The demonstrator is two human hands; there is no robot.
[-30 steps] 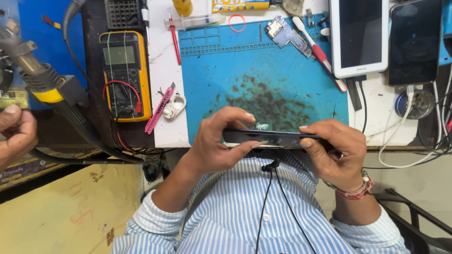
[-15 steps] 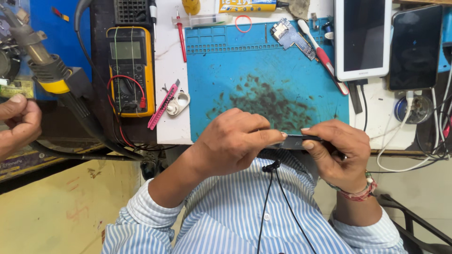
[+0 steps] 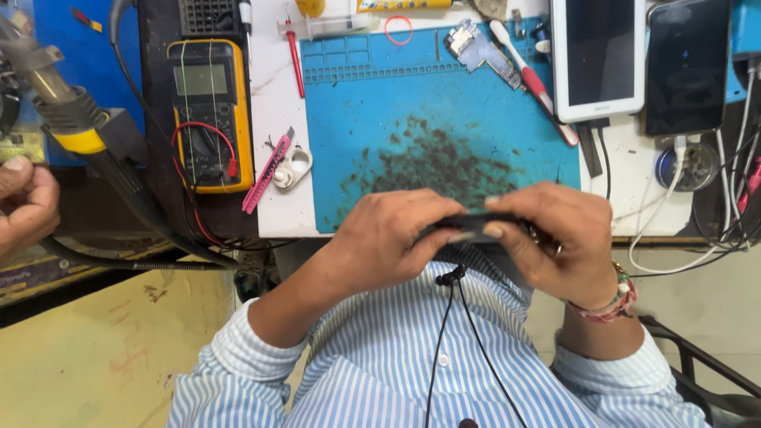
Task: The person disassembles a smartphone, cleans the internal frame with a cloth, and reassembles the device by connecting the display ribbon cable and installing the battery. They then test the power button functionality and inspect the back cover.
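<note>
Head view: a dark phone [image 3: 476,227] is clamped edge-on by left hand [image 3: 388,234] and right hand [image 3: 555,238] fingers above the bench [image 3: 277,210]; careful prying seems called for next

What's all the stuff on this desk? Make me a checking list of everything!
Surface: blue work mat on a white bench, dark smudges in its middle.
Job's things: thin black phone, held edge-up over the bench's near edge.
Clutter: yellow meter, pink knife, red-handled toothbrush, white tablet, dark phone, bare circuit board.
Grippers: left hand and right hand both grip the black phone; another person's hand at far left.
Cables: white charging cables at right; black cord down the striped shirt.
Surroundings: yellow floor.
</note>
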